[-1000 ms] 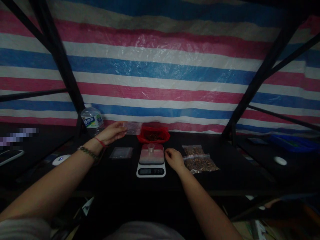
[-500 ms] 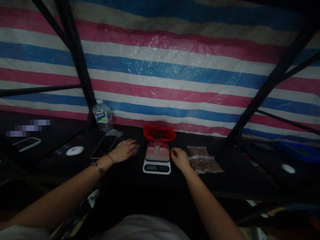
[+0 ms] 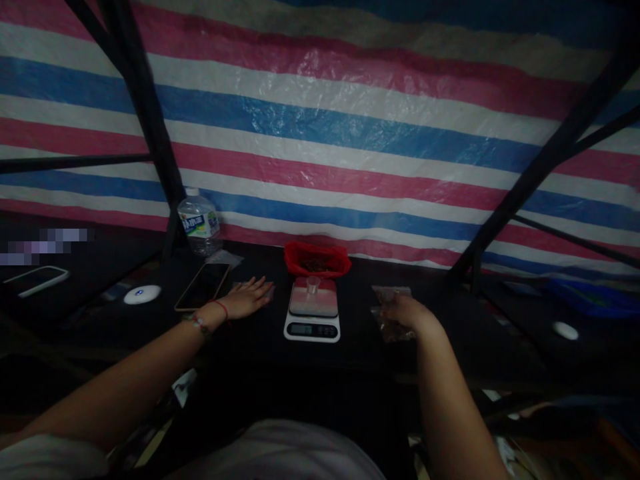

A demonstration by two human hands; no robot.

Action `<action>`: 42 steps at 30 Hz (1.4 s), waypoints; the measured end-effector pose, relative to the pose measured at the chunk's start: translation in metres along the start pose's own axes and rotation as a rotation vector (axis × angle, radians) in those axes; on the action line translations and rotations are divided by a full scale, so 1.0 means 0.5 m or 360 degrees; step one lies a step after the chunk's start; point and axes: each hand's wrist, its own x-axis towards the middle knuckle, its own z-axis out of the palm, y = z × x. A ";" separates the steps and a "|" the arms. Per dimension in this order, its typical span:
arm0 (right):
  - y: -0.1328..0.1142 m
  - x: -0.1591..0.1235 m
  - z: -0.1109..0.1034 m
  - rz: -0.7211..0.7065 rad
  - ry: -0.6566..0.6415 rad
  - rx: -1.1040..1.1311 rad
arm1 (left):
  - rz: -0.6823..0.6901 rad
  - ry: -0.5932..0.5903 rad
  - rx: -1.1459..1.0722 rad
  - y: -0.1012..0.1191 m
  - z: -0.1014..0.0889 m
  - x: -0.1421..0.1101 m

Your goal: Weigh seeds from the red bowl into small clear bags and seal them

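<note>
My left hand point(image 3: 247, 297) lies flat with its fingers spread, over what looks like a small clear plastic bag. My right hand point(image 3: 404, 312) is on two clear zip bags filled with brown bits. Its fingers curl over the nearer bag point(image 3: 393, 331) and hide much of it. The farther bag point(image 3: 390, 291) shows behind the fingers. Between my hands sits a white kitchen scale point(image 3: 313, 331) with a small clear cup point(image 3: 313, 285) on its plate. Just behind the scale, a red plastic bag point(image 3: 295, 261) stands open, with dark brown bits inside.
Left of the scale are a phone point(image 3: 203, 287), a clear bottle point(image 3: 200, 223) and a white oval device point(image 3: 143, 295). Another phone point(image 3: 37, 280) lies farther left. On the right are a white oval object point(image 3: 565, 331) and a blue bag point(image 3: 585, 300). Dark frame posts point(image 3: 150, 113) flank the table.
My right hand has moved right from beside the scale onto the filled bags; the nearer bag now reaches less far right. My left hand's fingers are more spread. The view has shifted slightly.
</note>
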 end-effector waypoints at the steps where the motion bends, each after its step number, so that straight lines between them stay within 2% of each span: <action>1: -0.003 0.002 0.009 0.0016 -0.0064 -0.0074 | -0.0002 0.0009 -0.0012 0.005 -0.004 -0.008; 3: -0.018 0.007 0.029 0.0012 -0.0147 -0.0206 | -0.0022 0.0089 -0.0028 0.019 -0.015 -0.024; 6: -0.047 0.012 0.053 -0.0099 -0.0157 -0.0296 | 0.0005 0.0346 -0.0066 0.049 -0.037 -0.041; 8: -0.061 0.013 0.063 -0.0189 -0.0181 -0.0311 | 0.0097 0.0503 -0.0141 0.074 -0.059 -0.047; 10: -0.071 0.012 0.069 -0.0274 -0.0174 -0.0279 | 0.0246 0.0580 -0.0284 0.103 -0.084 -0.049; 13: -0.080 0.010 0.072 -0.0375 -0.0117 -0.0184 | 0.0508 0.0502 -0.0668 0.150 -0.113 -0.048; 15: -0.084 0.008 0.067 -0.0407 -0.0098 -0.0107 | 0.0615 0.0461 -0.0881 0.181 -0.117 -0.045; 19: -0.111 -0.005 0.037 -0.0494 0.0018 0.0143 | 0.0669 0.0285 -0.1253 0.234 -0.088 -0.044; 22: -0.162 -0.034 0.011 -0.0705 0.0152 0.0379 | 0.0633 0.0167 -0.1445 0.259 -0.056 -0.053; 27: -0.271 -0.108 0.002 -0.1155 0.0051 0.0588 | 0.0588 0.0010 -0.1597 0.260 -0.030 -0.074; 30: -0.309 -0.135 0.011 -0.1313 -0.0017 0.0615 | 0.0622 -0.0033 -0.1648 0.252 -0.027 -0.080; 34: -0.317 -0.136 0.021 -0.1354 0.0006 0.0591 | 0.0513 0.0001 -0.1635 0.250 -0.026 -0.080; 38: -0.309 -0.129 0.019 -0.1360 0.0200 0.0614 | 0.0518 0.0001 -0.1757 0.252 -0.038 -0.085; 40: -0.311 -0.132 0.016 -0.1281 0.0342 0.0649 | 0.0552 0.0028 -0.1884 0.254 -0.045 -0.090; 42: -0.319 -0.141 0.017 -0.1163 0.0308 0.0699 | 0.0570 0.0040 -0.1985 0.257 -0.048 -0.095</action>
